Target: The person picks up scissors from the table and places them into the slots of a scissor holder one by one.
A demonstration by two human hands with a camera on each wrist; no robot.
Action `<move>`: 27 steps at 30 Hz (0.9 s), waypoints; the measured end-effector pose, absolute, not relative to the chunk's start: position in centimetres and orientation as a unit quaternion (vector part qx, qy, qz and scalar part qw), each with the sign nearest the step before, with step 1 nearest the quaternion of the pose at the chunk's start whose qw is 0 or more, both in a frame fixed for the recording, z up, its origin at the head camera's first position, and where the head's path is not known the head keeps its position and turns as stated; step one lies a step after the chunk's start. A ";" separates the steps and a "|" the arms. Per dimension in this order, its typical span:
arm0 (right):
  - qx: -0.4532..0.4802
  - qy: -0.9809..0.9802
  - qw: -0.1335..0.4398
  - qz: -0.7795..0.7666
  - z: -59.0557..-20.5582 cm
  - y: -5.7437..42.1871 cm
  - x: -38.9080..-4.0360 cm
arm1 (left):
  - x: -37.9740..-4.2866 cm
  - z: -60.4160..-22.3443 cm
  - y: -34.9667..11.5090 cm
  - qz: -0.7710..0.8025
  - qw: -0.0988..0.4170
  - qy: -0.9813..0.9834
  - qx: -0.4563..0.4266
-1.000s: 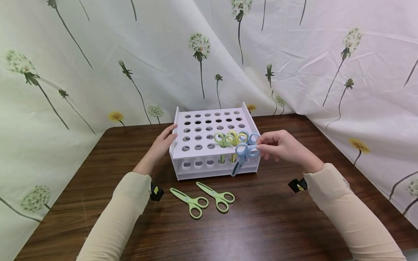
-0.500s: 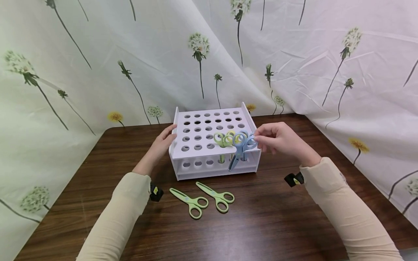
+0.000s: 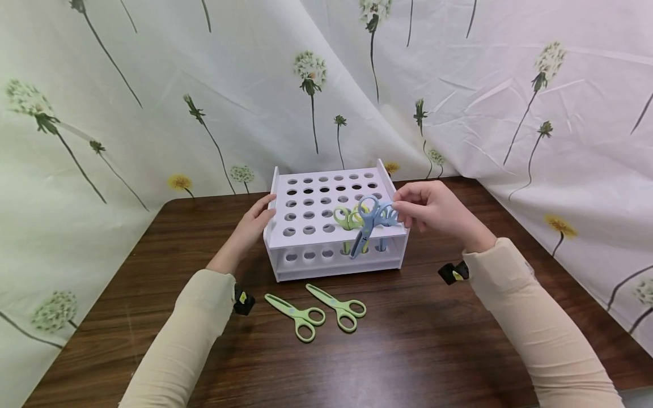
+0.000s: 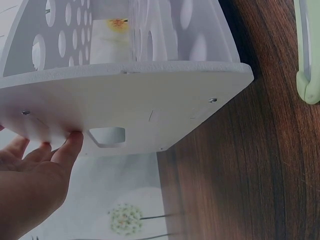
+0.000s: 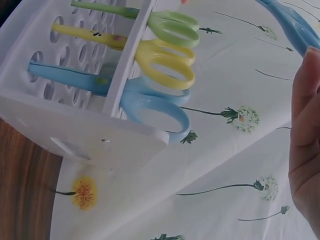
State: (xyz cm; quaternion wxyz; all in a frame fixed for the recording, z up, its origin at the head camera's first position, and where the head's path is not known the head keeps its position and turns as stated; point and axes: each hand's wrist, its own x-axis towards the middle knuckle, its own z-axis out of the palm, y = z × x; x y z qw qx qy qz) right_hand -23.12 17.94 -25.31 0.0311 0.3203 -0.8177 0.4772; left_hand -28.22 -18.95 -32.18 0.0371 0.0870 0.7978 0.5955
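My right hand (image 3: 431, 208) pinches a pair of blue scissors (image 3: 365, 226) by one handle loop. They hang with the blades down and to the left, above the front right of a white two-tier rack (image 3: 300, 224) full of round holes. Standing in its front row, blades down, are green scissors (image 5: 172, 25), yellow scissors (image 5: 145, 57) and other blue scissors (image 5: 70, 75). The held pair partly covers these in the head view. My left hand (image 3: 250, 228) rests on the rack's left side panel (image 4: 165, 95), fingertips touching its outer face.
Two green scissors, one on the left (image 3: 293, 311) and one on the right (image 3: 339, 306), lie on the brown wooden table (image 3: 408, 340) before the rack. A white cloth (image 3: 245, 68) printed with dandelions hangs behind and at both sides.
My right hand has moved up and slightly left with the blue scissors, whose blades rise from before the rack's front to about its top edge. The left hand stays on the rack.
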 end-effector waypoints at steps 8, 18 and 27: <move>0.314 -0.820 0.045 0.475 -24.7 17.4 -23.2 | -26.5 -30.4 -18.1 0.590 0.039 0.801 0.088; 0.317 -0.818 0.063 0.475 -24.0 16.7 -23.3 | -26.3 -30.2 -18.1 0.588 0.043 0.803 0.086; 0.303 -0.822 0.056 0.478 -23.6 16.0 -23.6 | -26.3 -30.3 -18.2 0.589 0.046 0.802 0.086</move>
